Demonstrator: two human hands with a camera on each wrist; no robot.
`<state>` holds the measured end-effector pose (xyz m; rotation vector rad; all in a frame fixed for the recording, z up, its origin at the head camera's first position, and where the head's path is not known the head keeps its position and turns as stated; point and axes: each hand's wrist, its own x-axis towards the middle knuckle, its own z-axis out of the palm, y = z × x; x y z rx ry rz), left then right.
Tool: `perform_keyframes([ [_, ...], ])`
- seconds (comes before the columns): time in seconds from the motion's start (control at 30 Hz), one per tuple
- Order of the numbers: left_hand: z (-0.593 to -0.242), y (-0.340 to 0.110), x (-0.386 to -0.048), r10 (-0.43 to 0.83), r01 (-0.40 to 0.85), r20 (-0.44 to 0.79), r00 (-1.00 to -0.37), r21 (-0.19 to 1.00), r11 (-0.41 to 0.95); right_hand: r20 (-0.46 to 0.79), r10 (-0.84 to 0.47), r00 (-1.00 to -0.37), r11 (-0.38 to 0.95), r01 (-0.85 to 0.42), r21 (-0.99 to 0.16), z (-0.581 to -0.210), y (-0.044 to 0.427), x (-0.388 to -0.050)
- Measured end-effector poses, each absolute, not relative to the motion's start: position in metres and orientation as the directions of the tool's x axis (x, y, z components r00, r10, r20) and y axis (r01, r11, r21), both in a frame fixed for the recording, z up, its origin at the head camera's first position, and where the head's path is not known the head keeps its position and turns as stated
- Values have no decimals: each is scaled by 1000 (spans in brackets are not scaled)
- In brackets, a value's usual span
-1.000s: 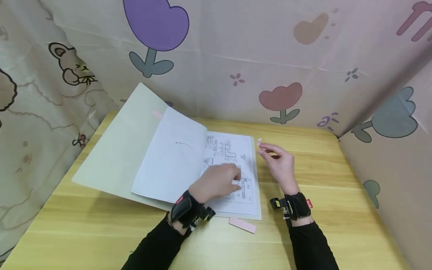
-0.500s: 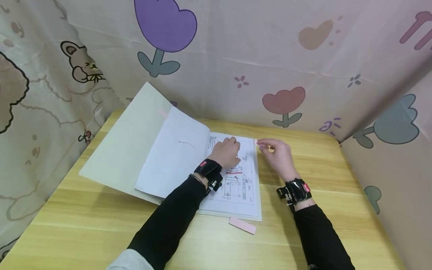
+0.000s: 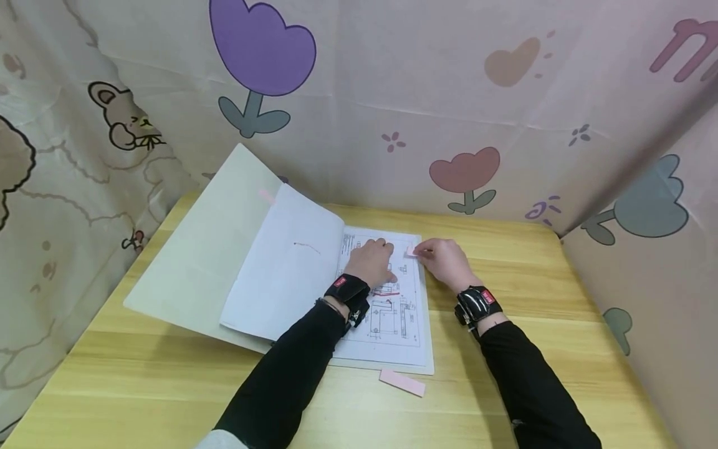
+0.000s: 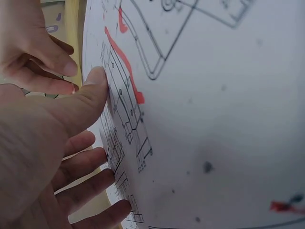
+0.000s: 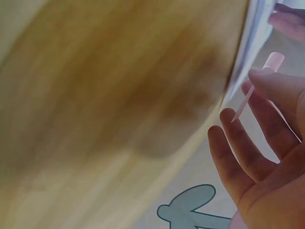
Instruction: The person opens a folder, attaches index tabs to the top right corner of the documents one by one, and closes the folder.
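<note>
An open booklet lies on the table, its right page (image 3: 353,346) printed with line drawings and marked in red. My left hand (image 3: 369,262) rests on the upper part of that page, thumb and fingers extended against the paper in the left wrist view. At the page's upper right edge, my right hand (image 3: 447,262) pinches a small pink sticky note strip (image 3: 411,252) between thumb and forefinger. The right wrist view shows this strip (image 5: 274,62) jutting past the thumb, with the other fingers spread. Whether the strip touches the paper cannot be told.
The pale cover (image 3: 202,255) and a white leaf (image 3: 280,268) are turned to the left, partly raised. A pink tab (image 3: 267,197) shows at the leaf's edge. A pink sticky note pad (image 3: 402,382) lies below the booklet on the wooden table (image 3: 538,299). A patterned curtain (image 3: 359,125) stands behind.
My left hand has moved up the page and settled on it. The right hand has brought the pink strip leftward, from beside the booklet to over the page's upper right edge.
</note>
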<state>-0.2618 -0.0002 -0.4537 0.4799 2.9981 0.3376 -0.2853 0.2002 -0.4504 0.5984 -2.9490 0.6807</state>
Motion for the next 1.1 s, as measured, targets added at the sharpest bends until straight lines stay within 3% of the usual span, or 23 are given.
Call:
perform_keyframes([
  [0.7,-446,1,-259,310,287,-96,-946,197,937,181,-426,-887,848,-461,-263,-458,195,-288],
  [1.1,-444,4,-263,332,309,-125,-935,174,935,173,-446,-878,842,-477,-252,-459,197,-288],
])
